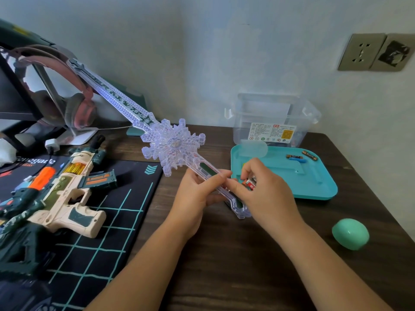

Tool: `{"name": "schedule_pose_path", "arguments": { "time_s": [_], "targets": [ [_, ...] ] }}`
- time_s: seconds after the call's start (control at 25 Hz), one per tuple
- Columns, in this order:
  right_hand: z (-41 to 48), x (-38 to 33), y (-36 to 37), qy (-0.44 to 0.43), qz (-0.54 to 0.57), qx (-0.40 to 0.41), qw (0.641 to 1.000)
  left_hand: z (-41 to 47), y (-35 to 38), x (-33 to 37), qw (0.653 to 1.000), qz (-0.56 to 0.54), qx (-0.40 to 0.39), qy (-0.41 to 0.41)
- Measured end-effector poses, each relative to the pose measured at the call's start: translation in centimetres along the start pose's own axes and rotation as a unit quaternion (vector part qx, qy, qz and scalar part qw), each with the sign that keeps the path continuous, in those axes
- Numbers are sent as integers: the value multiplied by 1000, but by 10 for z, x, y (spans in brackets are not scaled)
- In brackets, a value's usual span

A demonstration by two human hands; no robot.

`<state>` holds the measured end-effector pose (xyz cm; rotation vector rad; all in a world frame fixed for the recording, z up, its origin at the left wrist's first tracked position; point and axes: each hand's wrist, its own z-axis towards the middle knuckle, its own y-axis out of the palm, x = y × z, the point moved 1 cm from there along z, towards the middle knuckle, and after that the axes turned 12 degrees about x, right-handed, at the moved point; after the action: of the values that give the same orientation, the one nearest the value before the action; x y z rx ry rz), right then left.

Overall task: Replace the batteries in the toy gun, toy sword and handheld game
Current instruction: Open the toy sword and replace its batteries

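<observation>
Toy sword [173,147] looks half done: left hand [197,194] grips its handle, right hand [265,191] pinches batteries [249,184]. Toy gun [67,189] lies nearby, maybe next.

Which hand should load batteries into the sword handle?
Probably the right hand: it pinches the red-and-white batteries right at the toy sword handle, while the left hand grips that handle.

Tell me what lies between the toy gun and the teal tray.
The toy sword: the left hand grips its handle, the right hand holds batteries by it. Head view.
</observation>
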<state>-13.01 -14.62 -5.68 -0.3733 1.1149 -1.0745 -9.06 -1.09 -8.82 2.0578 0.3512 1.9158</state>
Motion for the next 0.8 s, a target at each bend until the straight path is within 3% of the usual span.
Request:
{"name": "schedule_pose_path", "arguments": {
  "time_s": [0.32,0.44,0.48,0.52,0.64,0.72,0.8],
  "targets": [
    [1,0,-3,-19,28,-23,999,-1,0,3,999,-16,-28,-25],
    [5,0,-8,89,123,-39,988,-4,4,7,998,-42,-43,-22],
    [9,2,-10,174,196,-55,963,-5,5,7,997,-57,-53,-24],
    [12,6,-13,270,286,-79,916,-6,6,8,995,-71,-64,-28],
    [17,21,-22,442,511,-133,725,-9,7,6,992,-80,-86,-38],
    [19,28,-28,443,555,-142,690,-10,9,6,992,-73,-89,-43],
    [22,31,-37,406,569,-148,700,-11,10,4,993,-65,-88,-46]
  ]
}}
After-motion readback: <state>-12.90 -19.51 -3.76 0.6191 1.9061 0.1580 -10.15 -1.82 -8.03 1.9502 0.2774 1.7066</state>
